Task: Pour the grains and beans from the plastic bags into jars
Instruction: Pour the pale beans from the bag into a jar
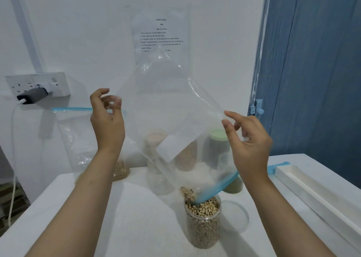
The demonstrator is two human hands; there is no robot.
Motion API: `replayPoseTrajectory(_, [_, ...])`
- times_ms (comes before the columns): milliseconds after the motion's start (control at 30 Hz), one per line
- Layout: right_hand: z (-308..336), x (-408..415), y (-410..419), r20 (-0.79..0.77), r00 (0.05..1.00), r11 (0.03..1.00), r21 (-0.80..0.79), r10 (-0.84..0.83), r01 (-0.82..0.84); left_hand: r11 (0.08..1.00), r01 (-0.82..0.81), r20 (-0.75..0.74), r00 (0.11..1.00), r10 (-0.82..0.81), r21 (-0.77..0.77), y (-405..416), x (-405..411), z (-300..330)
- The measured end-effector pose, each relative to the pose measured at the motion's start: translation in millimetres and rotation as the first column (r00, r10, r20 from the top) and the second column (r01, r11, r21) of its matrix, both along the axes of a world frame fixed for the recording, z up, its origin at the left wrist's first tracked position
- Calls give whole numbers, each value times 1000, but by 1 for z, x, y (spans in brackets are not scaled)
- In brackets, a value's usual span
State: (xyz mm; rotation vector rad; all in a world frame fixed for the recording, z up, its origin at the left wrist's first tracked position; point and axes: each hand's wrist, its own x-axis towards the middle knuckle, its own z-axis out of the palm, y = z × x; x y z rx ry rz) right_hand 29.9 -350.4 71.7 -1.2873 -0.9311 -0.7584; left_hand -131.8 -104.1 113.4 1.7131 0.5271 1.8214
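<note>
Over jar point(202, 220), upended bag point(172, 108)

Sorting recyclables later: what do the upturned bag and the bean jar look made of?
The bag: thin, clear, glossy plastic film, since the wall sheet reads through it, with a blue zip strip. The jar: clear and rigid, likely plastic, though glass cannot be ruled out.

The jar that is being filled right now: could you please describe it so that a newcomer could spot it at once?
On the white table, look nearest the person, below the upturned clear bag that both hands hold. There stands an open clear jar, nearly full of pale beans with dark eyes, the bag's blue zip edge dipping into its mouth. The jars behind it hold other fillings or nothing.
</note>
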Motion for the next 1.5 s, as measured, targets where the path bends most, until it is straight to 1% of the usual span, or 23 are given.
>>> replayPoseTrajectory(300, [-3,4,-2,-31,999,1000,10,14,-14,999,-10,-3,1000,10,35,-6,4,12])
replayPoseTrajectory(400, [-4,3,-2,-52,998,999,41,23,-21,999,-48,15,999,48,3,-3,5,7])
replayPoseTrajectory(467, [-6,1,-2,-55,998,998,57,35,-32,996,-80,37,996,82,-46,-4,8,-4])
replayPoseTrajectory(500, [-7,0,-2,-54,998,997,61,42,-38,991,-91,45,994,95,-95,-6,11,-10])
replayPoseTrajectory(533, [-8,-2,-1,-53,998,997,62,45,-42,979,-91,45,994,101,-181,-7,14,-16])
replayPoseTrajectory(567, [-8,-2,-1,-54,997,997,61,48,-45,950,-63,42,996,80,-305,-7,18,-22])
replayPoseTrajectory(633, [-9,-3,0,-56,997,997,59,57,-54,825,63,43,998,-47,-562,-9,24,-28])
replayPoseTrajectory(667, [-9,-3,0,-58,996,997,59,63,-59,765,131,58,991,-122,-631,-10,26,-30])
replayPoseTrajectory(700, [-8,-3,0,-58,996,996,58,65,-61,729,188,79,980,-181,-658,-11,28,-32])
replayPoseTrajectory(733, [-8,-2,-1,-57,996,997,56,61,-58,724,219,92,973,-211,-655,-11,30,-33])
replayPoseTrajectory(833, [-9,0,-2,-58,997,998,44,43,-40,801,195,79,980,-183,-565,-11,34,-28])
replayPoseTrajectory(933, [-8,4,-2,-53,998,1000,21,16,-15,843,195,64,980,-189,-501,-8,32,-20])
replayPoseTrajectory(1167, [-7,12,-6,-61,998,1000,5,-18,19,886,204,6,975,-221,-416,-19,30,-14])
replayPoseTrajectory(1300, [-9,12,-7,-75,997,1000,-7,-19,18,912,187,9,980,-198,-365,-21,30,-14])
replayPoseTrajectory(1500, [-11,14,-8,-81,996,1000,-18,-24,23,918,231,20,971,-237,-324,-20,33,-14])
